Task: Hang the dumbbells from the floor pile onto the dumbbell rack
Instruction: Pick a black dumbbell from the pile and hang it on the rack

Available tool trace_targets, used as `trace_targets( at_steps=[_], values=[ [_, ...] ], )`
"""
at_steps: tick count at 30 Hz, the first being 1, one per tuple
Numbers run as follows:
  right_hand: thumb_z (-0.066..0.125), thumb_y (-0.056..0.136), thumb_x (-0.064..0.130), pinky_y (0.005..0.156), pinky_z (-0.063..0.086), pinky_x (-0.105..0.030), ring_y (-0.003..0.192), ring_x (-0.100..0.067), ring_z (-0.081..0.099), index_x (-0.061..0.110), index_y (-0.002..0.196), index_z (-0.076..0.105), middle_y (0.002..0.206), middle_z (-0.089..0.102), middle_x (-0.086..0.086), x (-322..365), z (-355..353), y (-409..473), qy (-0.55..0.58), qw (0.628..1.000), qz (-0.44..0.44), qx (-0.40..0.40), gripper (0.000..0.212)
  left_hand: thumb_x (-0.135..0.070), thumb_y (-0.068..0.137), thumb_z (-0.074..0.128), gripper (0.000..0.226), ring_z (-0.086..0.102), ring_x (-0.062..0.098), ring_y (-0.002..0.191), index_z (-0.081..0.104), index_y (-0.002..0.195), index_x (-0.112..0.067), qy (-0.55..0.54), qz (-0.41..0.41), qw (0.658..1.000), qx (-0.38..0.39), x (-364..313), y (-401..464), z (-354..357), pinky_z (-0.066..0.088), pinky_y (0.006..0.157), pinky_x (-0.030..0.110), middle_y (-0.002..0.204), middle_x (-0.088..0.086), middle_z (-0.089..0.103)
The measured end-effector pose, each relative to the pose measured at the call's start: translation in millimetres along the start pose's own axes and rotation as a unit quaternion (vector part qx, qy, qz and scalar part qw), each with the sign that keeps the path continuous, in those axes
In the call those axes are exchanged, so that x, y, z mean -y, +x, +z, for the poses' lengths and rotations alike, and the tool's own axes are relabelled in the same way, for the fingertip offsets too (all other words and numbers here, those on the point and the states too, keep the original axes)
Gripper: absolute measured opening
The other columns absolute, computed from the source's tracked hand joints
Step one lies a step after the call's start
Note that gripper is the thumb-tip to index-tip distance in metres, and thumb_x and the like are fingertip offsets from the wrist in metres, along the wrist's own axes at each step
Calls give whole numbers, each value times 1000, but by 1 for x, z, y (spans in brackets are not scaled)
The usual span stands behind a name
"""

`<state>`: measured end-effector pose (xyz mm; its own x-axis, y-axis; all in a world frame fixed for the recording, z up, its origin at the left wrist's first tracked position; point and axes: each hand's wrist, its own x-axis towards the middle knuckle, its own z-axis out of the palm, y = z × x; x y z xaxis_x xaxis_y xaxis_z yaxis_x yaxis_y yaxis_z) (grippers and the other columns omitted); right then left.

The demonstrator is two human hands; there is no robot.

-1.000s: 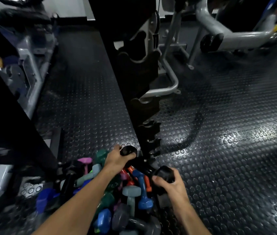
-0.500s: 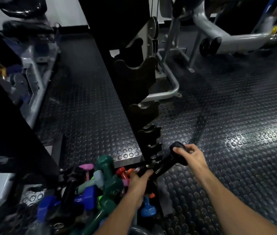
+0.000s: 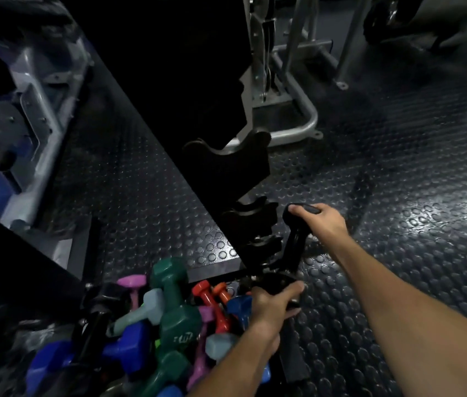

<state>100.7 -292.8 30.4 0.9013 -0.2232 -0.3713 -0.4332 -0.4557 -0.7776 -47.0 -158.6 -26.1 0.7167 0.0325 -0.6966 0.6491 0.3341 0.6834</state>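
Nearest us, our left hand (image 3: pixel 273 303) clamps the lower head of a black dumbbell (image 3: pixel 293 245), lifted clear of the floor pile (image 3: pixel 169 319). Farther out, our right hand (image 3: pixel 322 220) grips the upper head — two grips likely steer it into the dumbbell rack (image 3: pixel 250 222) just beside.

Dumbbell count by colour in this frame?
black rubber dumbbell, gripped by left hand and right hand: 1
dark green hex dumbbells: 2
grey dumbbells: 2
blue dumbbells: 3
pink-purple dumbbells: 2
red dumbbell: 1
orange dumbbell: 1
Total: 12 distinguishable; the pile overlaps, so more may be hidden.
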Motion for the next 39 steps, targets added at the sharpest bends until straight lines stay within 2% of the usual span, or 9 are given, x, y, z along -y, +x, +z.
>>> trace_targets(
  at_steps=[6, 11, 18, 23, 29, 32, 34, 36, 39],
  values=[
    [63, 64, 90, 88, 53, -40, 105, -25, 67, 30, 114, 67, 108, 73, 2, 7, 14, 19, -33, 999, -10, 6, 79, -26, 79, 88, 60, 75, 20, 103, 59, 128, -6, -56, 4, 998, 15, -9, 12, 6, 62, 89, 49, 115, 8, 77],
    [58, 45, 103, 102, 54, -49, 118, -31, 65, 25, 140, 59, 131, 68, -6, 10, 29, 36, -33, 999, -13, 29, 123, -31, 81, 87, 61, 73, 26, 110, 61, 129, -2, -113, -18, 993, 31, -12, 16, 10, 63, 87, 46, 119, 13, 75],
    [67, 82, 69, 104, 53, -44, 113, -23, 68, 24, 124, 71, 117, 75, 0, 11, 38, 37, 21, 998, -47, 38, 62, -23, 83, 85, 56, 72, 30, 110, 59, 127, 0, -200, -37, 979, 12, -17, 15, 25, 63, 86, 51, 122, 15, 72],
    [61, 59, 78, 106, 52, -53, 115, -23, 69, 29, 124, 73, 115, 77, 3, -17, 51, 74, 75, 993, -47, 74, 82, -23, 82, 86, 55, 70, 31, 113, 61, 125, 0, -215, -32, 976, 6, -19, 14, 28, 62, 88, 52, 124, 17, 70],
    [65, 74, 59, 104, 54, -46, 110, -19, 70, 24, 123, 75, 113, 77, 3, 9, 46, 49, 70, 992, -60, 85, 60, -26, 79, 89, 76, 69, 35, 117, 51, 136, 6, -243, -1, 970, 27, -12, 15, 10, 63, 83, 46, 130, 21, 68],
    [61, 58, 63, 98, 54, -40, 106, -18, 71, 26, 120, 76, 110, 78, 4, -3, 61, 76, 61, 990, -70, 105, 73, -24, 76, 91, 84, 68, 36, 119, 45, 139, 7, -284, -4, 958, 38, -8, 16, 5, 61, 88, 49, 133, 23, 65],
    [66, 67, 55, 99, 56, -42, 101, -19, 72, 23, 114, 78, 105, 79, 1, 5, 64, 70, 65, 989, -59, 122, 58, -21, 82, 87, 77, 67, 35, 120, 45, 140, 8, -305, -1, 951, 44, -5, 16, 2, 59, 94, 52, 134, 23, 65],
    [67, 89, 29, 90, 53, -36, 83, -13, 66, 18, 91, 77, 86, 74, 3, 17, 66, 54, 70, 988, -35, 136, 16, -19, 86, 83, 69, 69, 35, 117, 48, 139, 10, -313, -4, 949, 46, -1, 17, -1, 55, 101, 55, 133, 24, 65],
    [58, 96, 19, 83, 50, -33, 72, -13, 62, 18, 75, 69, 63, 68, 9, 18, 69, 46, 81, 986, 13, 146, 23, -16, 86, 81, 68, 72, 37, 111, 47, 138, 13, -331, -19, 943, 37, 2, 18, -2, 55, 102, 55, 132, 28, 64]
  ],
)
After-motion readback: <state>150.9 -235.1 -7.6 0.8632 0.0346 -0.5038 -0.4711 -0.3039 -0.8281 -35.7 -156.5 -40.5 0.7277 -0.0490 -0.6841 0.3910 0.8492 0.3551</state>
